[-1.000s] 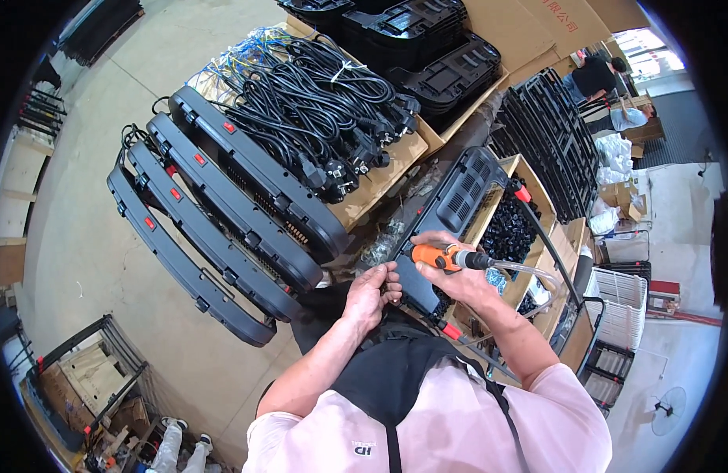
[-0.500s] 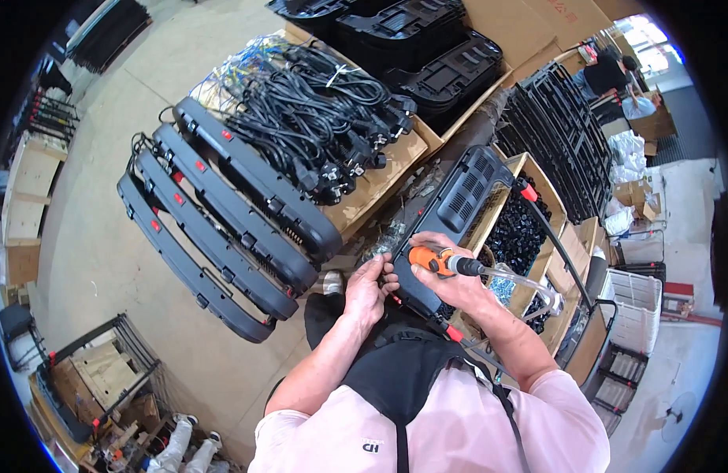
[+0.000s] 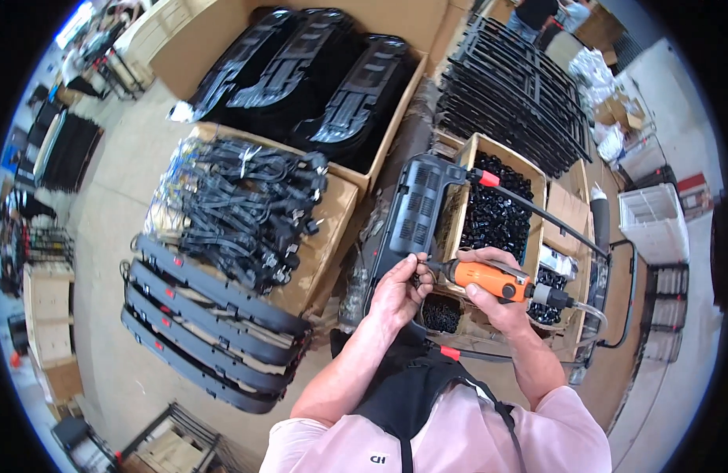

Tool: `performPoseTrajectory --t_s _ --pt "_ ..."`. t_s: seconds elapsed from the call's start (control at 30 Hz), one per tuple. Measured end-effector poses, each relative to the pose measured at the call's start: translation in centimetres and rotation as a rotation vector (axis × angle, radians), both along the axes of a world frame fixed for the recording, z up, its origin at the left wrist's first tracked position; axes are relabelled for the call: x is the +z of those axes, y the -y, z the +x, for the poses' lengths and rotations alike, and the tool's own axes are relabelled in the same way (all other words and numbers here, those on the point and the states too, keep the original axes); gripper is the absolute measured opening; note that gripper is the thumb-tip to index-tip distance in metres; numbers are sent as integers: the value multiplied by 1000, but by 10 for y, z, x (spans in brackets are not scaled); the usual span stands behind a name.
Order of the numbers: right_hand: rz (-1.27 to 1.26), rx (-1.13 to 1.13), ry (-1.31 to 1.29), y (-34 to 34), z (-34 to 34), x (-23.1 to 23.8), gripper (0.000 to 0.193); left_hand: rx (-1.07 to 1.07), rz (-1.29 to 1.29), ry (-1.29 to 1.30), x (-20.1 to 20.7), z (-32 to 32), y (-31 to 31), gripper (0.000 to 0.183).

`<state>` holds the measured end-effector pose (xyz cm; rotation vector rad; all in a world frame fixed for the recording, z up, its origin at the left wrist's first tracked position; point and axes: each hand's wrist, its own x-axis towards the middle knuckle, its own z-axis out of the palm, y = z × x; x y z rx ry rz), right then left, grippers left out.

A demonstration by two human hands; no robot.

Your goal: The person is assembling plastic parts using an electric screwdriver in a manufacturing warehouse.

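My right hand point(image 3: 498, 303) is wrapped round an orange air screwdriver point(image 3: 490, 280), held level with its tip pointing left. A clear hose point(image 3: 592, 313) runs from its rear end. My left hand point(image 3: 399, 296) is closed in a pinch at the tip of the screwdriver. Small dark bits show among its fingers, too small to name. Beyond and under both hands lies a dark grey plastic housing point(image 3: 415, 201) with vent slots. A black tubular frame point(image 3: 537, 206) with red end sleeves reaches right from the housing.
Right of the housing, a wooden bin point(image 3: 468, 169) holds small black parts, with screws point(image 3: 441, 314) nearer me. At left, a bundle of black power cords point(image 3: 238, 209) lies on cardboard, beside several curved grey housings point(image 3: 214, 315). Farther off are black plastic shells point(image 3: 301, 63) and stacked black frames point(image 3: 510, 94).
My view has turned, so the things around appear shifted. The screwdriver has swung level, its tip now beside my left fingers, which were apart from it before.
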<state>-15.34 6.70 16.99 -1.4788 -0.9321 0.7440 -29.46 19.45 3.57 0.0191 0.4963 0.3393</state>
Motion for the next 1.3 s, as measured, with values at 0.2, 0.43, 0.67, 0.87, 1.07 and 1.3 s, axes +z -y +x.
performPoseTrajectory --t_s 0.2,0.43,0.67,0.87,1.07,1.3 --pt "1 -75 3 17 61 4 52 -188 -36 -109 14 77 5 31" --pt "14 -206 -20 -2 157 -11 55 -167 -46 -148 2 160 14 34" --pt "29 -198 -78 -53 245 -31 56 -393 34 -198 -38 158 26 30" --pt "-36 -143 -48 -82 272 -54 50 -345 169 -293 -39 172 19 33" --pt "-105 -60 -67 -93 278 -68 50 -324 208 -284 -56 176 10 31" --pt "-157 -4 68 -100 275 -69 51 -274 147 -224 -49 190 4 32"
